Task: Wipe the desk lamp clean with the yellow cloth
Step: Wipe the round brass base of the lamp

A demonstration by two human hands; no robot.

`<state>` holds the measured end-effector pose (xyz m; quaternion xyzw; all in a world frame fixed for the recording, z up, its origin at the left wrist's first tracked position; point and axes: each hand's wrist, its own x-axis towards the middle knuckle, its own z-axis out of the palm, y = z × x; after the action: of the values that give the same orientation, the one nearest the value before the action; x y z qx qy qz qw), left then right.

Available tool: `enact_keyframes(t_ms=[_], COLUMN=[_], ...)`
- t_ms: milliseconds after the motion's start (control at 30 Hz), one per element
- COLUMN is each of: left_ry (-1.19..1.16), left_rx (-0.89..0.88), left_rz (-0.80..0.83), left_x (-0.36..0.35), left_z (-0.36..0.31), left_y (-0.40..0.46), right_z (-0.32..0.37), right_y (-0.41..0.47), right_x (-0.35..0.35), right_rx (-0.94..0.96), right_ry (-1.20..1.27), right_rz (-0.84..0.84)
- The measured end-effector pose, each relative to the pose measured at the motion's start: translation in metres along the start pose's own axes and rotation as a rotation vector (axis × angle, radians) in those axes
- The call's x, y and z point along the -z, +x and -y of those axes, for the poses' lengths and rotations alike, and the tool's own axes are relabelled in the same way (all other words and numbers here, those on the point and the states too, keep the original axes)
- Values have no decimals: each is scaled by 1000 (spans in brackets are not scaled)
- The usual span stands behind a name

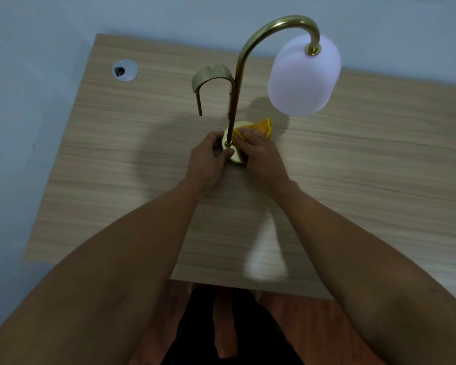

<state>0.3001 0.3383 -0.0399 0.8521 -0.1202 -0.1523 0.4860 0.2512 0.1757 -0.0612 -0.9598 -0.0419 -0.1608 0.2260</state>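
A brass desk lamp (250,51) stands in the middle of the wooden desk, with a curved stem, a white frosted shade (303,77) hanging at the right and a brass hook-shaped handle (211,75) on the left. Its round base (236,156) lies between my hands. My left hand (208,162) grips the left side of the base, thumb near the foot of the stem. My right hand (261,154) presses the yellow cloth (262,126) onto the right side of the base. Most of the cloth is hidden under my fingers.
The light wood desk (116,180) meets a pale wall at the back and left. A round grey cable grommet (125,70) sits at the far left of the desk. Below the desk's front edge are a reddish floor (313,325) and my legs.
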Motion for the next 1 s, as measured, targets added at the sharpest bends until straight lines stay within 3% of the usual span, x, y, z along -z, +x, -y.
enact_keyframes(t_ms=[67, 200, 333, 500, 733, 900, 1000], left_ry=[-10, -3, 9, 4, 45, 132, 176], left_rx=[-5, -5, -5, -21, -48, -21, -31], left_rz=[-2, 2, -14, -5, -10, 83, 154], left_x=[0, -1, -1, 0, 0, 7, 20], left_z=[1, 2, 2, 1, 0, -9, -18], left_y=[0, 1, 1, -1, -5, -5, -2], right_z=[-8, 6, 8, 12, 23, 15, 24], right_y=[-13, 21, -1, 13, -20, -5, 2], right_x=[12, 3, 11, 10, 21, 30, 49], right_rx=[51, -185, 29, -96, -37, 55, -237], right_ry=[-11, -26, 32, -31, -91, -60, 139], right_rz=[-22, 33, 38, 12, 72, 152, 37])
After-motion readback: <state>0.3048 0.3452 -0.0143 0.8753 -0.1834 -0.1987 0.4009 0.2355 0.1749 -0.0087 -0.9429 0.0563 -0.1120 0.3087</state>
